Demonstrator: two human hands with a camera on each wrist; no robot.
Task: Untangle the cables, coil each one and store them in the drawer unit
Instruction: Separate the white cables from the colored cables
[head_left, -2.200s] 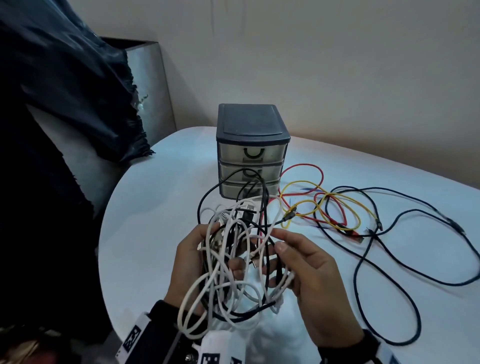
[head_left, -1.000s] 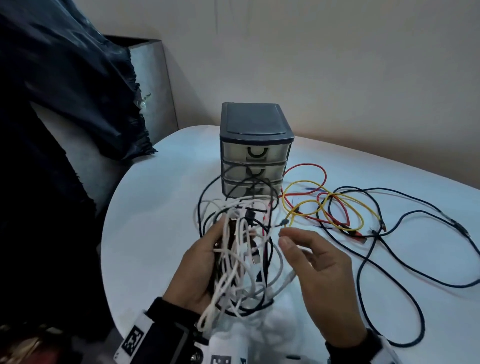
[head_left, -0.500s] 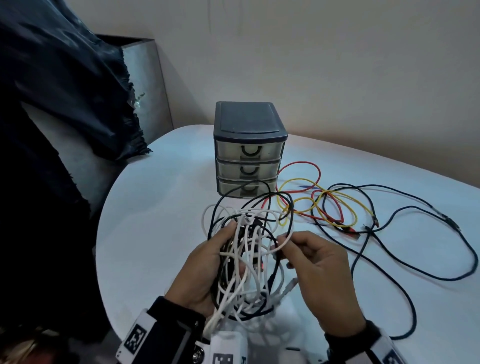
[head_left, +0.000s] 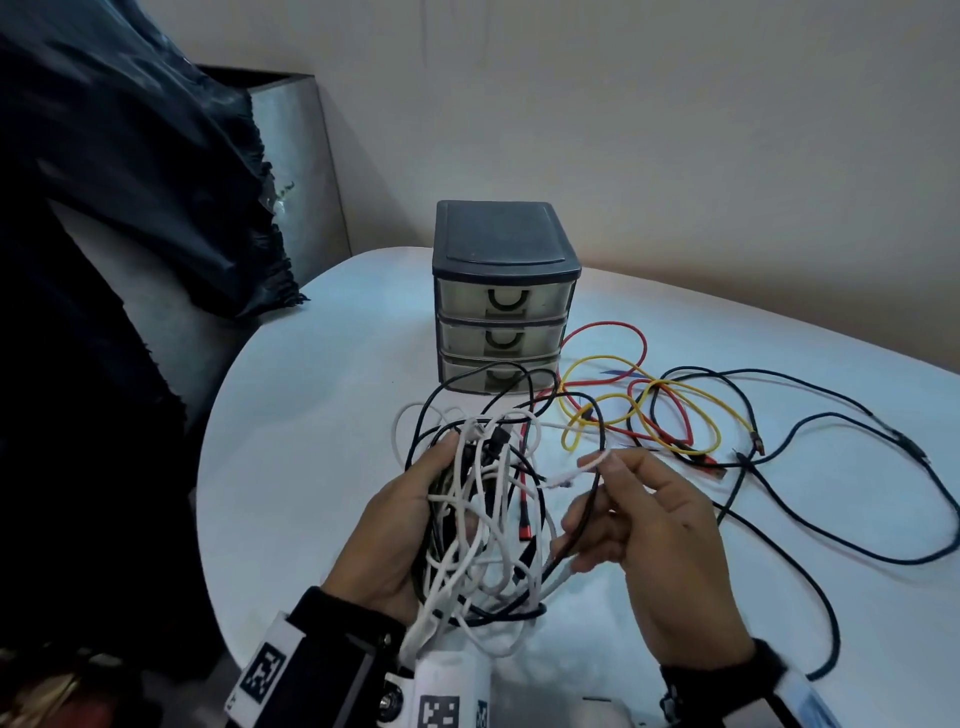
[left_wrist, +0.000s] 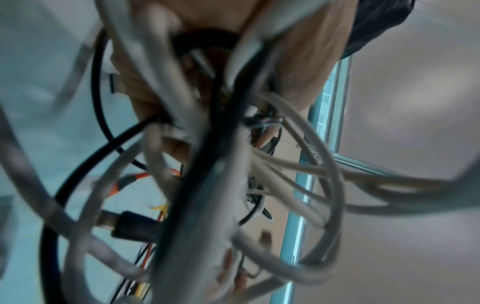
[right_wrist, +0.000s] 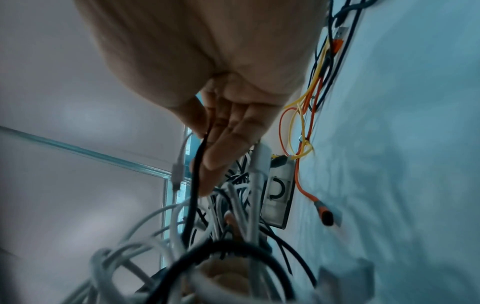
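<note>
My left hand (head_left: 405, 525) grips a tangled bundle of white and black cables (head_left: 478, 525) just above the table's near edge. The left wrist view shows the bundle (left_wrist: 202, 185) close up and blurred, crossing my left hand (left_wrist: 298, 61). My right hand (head_left: 639, 525) is to the right of the bundle and pinches a white cable end (head_left: 584, 467) drawn out sideways. A black cable (right_wrist: 194, 174) also runs between the thumb and fingers of my right hand (right_wrist: 221, 133). The grey three-drawer unit (head_left: 501, 296) stands behind, all drawers closed.
On the white table (head_left: 311, 415), right of the unit, lie a looped red cable (head_left: 618, 332), a yellow cable (head_left: 602, 361) and long dark cables (head_left: 831, 421). A dark cloth (head_left: 130, 208) hangs at the left over a metal box (head_left: 296, 156). The wall is close behind.
My right hand has drawn a white cable end out of the bundle to the right, and the hands have moved apart. My left hand keeps hold of the bundle.
</note>
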